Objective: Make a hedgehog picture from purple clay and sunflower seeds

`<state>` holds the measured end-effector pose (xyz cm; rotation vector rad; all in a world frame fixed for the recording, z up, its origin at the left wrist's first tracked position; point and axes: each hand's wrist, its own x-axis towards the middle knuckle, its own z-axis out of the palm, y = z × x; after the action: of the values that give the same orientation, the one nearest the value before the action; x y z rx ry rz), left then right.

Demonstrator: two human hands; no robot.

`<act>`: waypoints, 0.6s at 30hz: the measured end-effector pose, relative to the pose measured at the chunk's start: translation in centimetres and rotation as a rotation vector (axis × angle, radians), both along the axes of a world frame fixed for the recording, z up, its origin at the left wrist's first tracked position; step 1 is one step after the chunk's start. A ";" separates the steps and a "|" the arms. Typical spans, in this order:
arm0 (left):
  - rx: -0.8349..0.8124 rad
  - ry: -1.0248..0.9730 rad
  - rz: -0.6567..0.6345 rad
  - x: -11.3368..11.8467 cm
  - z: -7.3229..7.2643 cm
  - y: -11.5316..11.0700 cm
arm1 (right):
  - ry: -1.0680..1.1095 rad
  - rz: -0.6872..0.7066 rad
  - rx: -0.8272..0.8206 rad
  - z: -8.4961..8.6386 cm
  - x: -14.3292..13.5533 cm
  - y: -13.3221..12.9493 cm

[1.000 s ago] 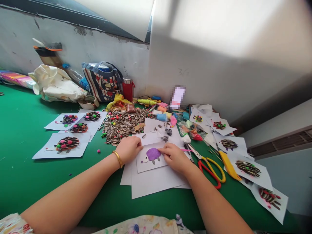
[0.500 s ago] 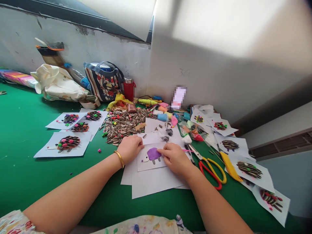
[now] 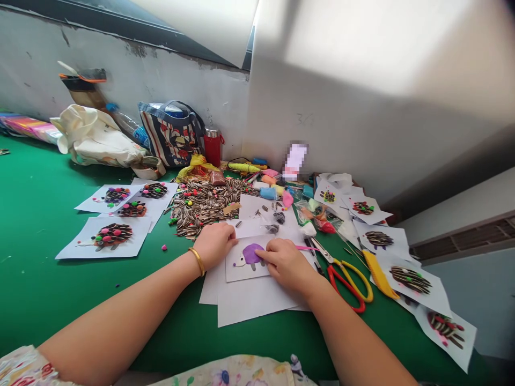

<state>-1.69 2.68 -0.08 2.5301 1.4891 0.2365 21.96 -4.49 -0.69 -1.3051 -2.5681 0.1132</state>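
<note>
A small white paper (image 3: pixel 239 274) bears a hedgehog with a flat purple clay body (image 3: pixel 251 252), a pale snout and small dark feet. My right hand (image 3: pixel 287 264) lies over the paper's right side, its index fingertip touching the clay body and its other fingers curled. At the upper left edge, my left hand (image 3: pixel 216 243) has its bent fingers closed on the same paper; the fingertips are partly hidden. Larger white sheets (image 3: pixel 249 308) lie underneath. Red-and-yellow scissors (image 3: pixel 346 279) rest just right of my right hand.
Behind my left hand spreads a heap of sunflower seeds (image 3: pixel 209 201). Finished hedgehog pictures (image 3: pixel 84 244) lie at left, others (image 3: pixel 438 305) at right, near a yellow cutter (image 3: pixel 380 273). Clay packets (image 3: pixel 269 193), a striped bag (image 3: pixel 171 136) and a red flask (image 3: pixel 213 147) line the wall.
My right index finger has shifted slightly left and down across the purple clay, covering more of its right side. My left hand stays at the paper's edge.
</note>
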 end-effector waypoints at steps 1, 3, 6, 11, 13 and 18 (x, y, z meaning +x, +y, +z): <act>0.001 0.000 -0.001 0.0 0.0 0.0 | -0.018 0.002 -0.001 0.0 -0.1 -0.1; 0.001 -0.002 -0.004 0.0 0.0 0.0 | -0.051 0.001 0.008 0.1 -0.3 -0.2; -0.001 -0.006 -0.002 -0.1 -0.1 0.0 | -0.059 -0.006 0.036 0.2 -0.5 -0.2; -0.001 -0.004 -0.001 -0.1 -0.1 0.0 | -0.028 -0.001 0.051 0.2 -0.5 -0.2; 0.000 -0.004 -0.003 -0.1 -0.1 0.0 | -0.047 0.004 0.037 0.2 -0.5 -0.2; -0.001 -0.001 -0.001 0.0 0.0 0.0 | -0.093 0.013 0.025 0.0 -0.6 -0.2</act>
<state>-1.71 2.71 -0.11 2.5296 1.4869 0.2364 21.34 -4.70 -0.74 -1.3146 -2.6461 0.0228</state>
